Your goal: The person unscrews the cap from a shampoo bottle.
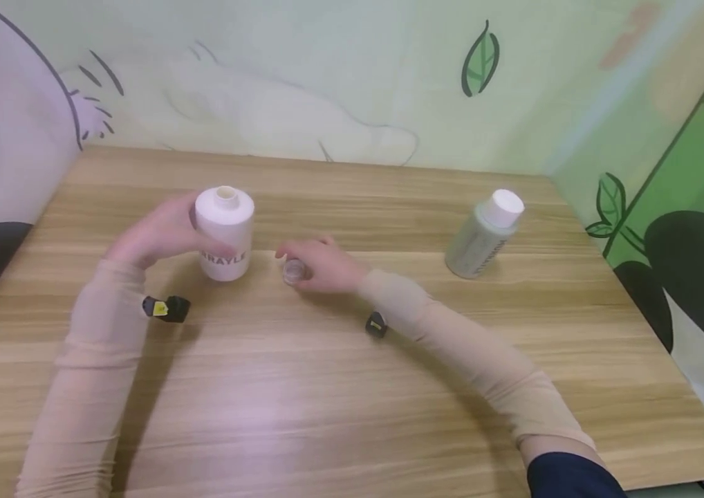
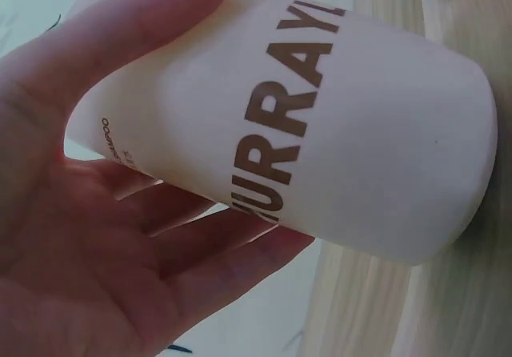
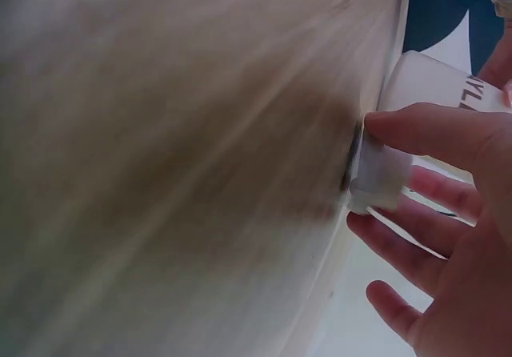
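Observation:
My left hand grips a white shampoo bottle round its side, thumb on the front and fingers behind. The bottle stands upright, its neck uncapped and the mouth showing. Large brown letters run across it in the left wrist view, the bottle filling most of that picture. To its right, my right hand pinches a small round cap low at the tabletop. Seen from the right wrist, thumb and fingers lie on either side of the pale cap, whose rim is right at the wood.
A grey-green bottle with a white cap stands on the right of the wooden table. Behind the table rises a painted wall. Small black devices sit at both wrists.

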A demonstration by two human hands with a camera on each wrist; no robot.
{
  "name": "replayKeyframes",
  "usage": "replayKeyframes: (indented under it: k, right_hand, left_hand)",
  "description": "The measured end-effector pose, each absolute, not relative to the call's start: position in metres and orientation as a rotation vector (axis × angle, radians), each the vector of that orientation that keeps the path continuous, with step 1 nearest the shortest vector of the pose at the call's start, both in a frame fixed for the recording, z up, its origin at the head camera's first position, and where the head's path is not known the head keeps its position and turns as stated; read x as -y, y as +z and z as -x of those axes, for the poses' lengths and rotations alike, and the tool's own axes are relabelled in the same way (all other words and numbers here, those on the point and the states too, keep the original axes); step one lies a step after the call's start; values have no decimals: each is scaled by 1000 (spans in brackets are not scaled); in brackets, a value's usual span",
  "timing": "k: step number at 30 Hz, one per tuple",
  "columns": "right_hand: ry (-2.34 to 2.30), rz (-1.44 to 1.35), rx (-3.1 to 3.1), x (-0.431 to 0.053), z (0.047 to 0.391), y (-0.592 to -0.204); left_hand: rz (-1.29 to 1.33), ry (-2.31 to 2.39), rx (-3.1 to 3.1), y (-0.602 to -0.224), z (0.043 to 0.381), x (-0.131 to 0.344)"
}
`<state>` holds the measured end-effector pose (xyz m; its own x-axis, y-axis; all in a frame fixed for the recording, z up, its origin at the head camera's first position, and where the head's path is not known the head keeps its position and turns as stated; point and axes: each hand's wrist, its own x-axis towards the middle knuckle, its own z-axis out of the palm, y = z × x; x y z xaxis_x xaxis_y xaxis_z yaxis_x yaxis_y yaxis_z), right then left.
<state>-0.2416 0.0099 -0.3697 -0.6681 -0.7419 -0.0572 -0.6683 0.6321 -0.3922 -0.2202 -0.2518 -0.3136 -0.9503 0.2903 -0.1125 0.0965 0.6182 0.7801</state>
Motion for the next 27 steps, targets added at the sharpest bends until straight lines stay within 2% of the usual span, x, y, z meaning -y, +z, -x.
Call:
replayKeyframes:
  k: [20,24,27]
  right_hand:
    - [-279,1105,-2718,-42,236,-364]
    - [-251,1099,-2748,-51,224,-351]
    - [-286,1108,-2770,-62,212,-336]
  left_hand:
    - [-570,1240,-2458,-330,244,259]
    - [-499,1116,-2509,-318,237,267]
    - [-405,996,-2624,-295,220,277]
